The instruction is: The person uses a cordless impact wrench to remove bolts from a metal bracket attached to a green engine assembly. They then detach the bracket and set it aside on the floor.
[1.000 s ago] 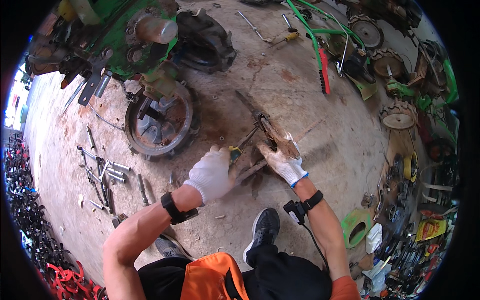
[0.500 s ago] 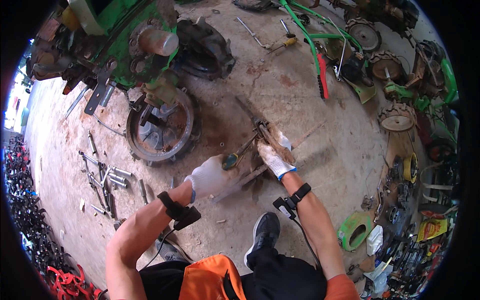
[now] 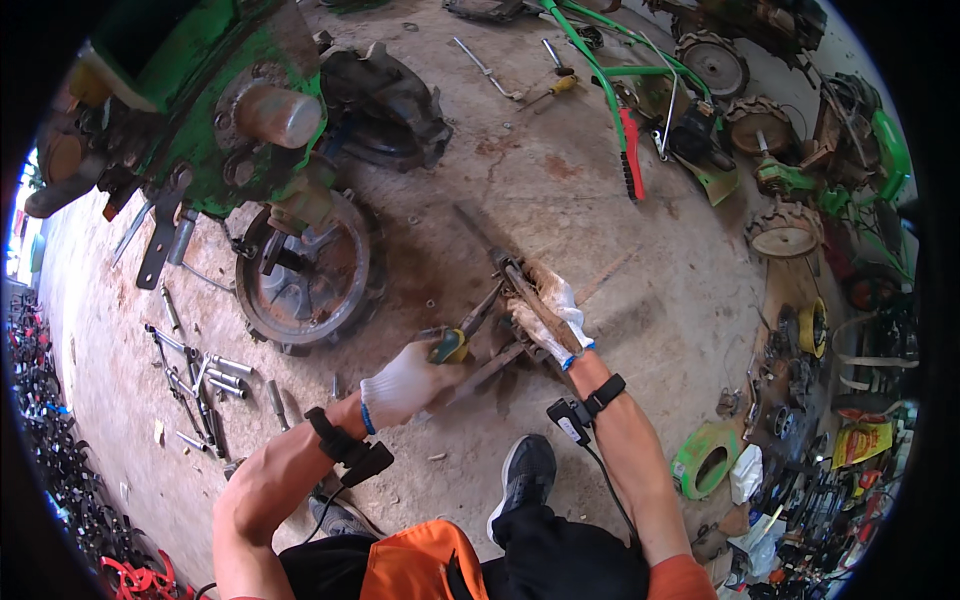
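My left hand [image 3: 402,382], in a white knit glove, is closed around the green and yellow handle of a screwdriver [image 3: 452,345]. The shaft slants up and right, its tip against a rusty metal part with several flat blades [image 3: 480,375] that rests on the floor. My right hand [image 3: 555,310], in a soiled white glove, is wrapped round a rusty arm of that same part [image 3: 540,312]. One blade reaches toward the far left, another toward the right. Where the tip meets the part is too small to make out.
A green machine [image 3: 215,130] with a ridged wheel [image 3: 310,270] stands at the left. Sockets and extension bars [image 3: 205,380] lie near it. A ratchet handle [image 3: 487,68] and yellow-handled screwdriver [image 3: 550,92] lie far off. Wheels, a green ring-shaped cover [image 3: 705,460] and loose parts line the right.
The view has shifted a little, so the machine sits further left. My left hand with the screwdriver has drawn slightly back toward me. The right hand still grips the rusty part.
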A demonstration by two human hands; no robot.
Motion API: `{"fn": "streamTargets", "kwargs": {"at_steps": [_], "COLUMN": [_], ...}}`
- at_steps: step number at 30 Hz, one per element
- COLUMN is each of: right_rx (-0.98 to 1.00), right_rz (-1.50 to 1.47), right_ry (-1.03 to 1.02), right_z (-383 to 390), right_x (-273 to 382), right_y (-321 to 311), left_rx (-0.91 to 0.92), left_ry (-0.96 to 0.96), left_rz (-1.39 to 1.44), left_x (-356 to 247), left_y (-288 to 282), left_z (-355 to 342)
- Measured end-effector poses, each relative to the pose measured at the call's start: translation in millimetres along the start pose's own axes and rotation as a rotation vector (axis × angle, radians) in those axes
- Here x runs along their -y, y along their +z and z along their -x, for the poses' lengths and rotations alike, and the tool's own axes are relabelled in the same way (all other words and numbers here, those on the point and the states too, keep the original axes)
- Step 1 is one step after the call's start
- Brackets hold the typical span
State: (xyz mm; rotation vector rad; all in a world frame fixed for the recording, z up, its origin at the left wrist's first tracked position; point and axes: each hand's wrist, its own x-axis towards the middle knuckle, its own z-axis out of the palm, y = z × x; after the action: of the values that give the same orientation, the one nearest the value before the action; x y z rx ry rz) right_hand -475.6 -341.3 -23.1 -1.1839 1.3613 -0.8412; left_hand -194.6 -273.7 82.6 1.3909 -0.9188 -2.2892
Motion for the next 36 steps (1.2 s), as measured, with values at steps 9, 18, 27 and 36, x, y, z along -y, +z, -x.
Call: {"fn": "streamTargets", "kwargs": {"at_steps": [9,18,27,36], "right_rx": [0.081,0.098,0.12,0.102], "right_rz": [-0.096,-0.038,0.004,0.268], "right_ry": [0.06,0.18,0.174,0.012], "right_z": [14,7,10,15], "right_x": [16,33,54,51], "right_y": [-14,-15,-12,-11], "left_rx": [0.005,0.067,0.167,0.024], "left_ry": [-0.011,-0.032,-0.123,-0.007], "left_rz": [-0.013,0.111,0.39,0.05], "left_x": [-2,6,5,-5], "left_y": [-12,-13,-14,-14], "left_z": [-1,-1,5,5]}}
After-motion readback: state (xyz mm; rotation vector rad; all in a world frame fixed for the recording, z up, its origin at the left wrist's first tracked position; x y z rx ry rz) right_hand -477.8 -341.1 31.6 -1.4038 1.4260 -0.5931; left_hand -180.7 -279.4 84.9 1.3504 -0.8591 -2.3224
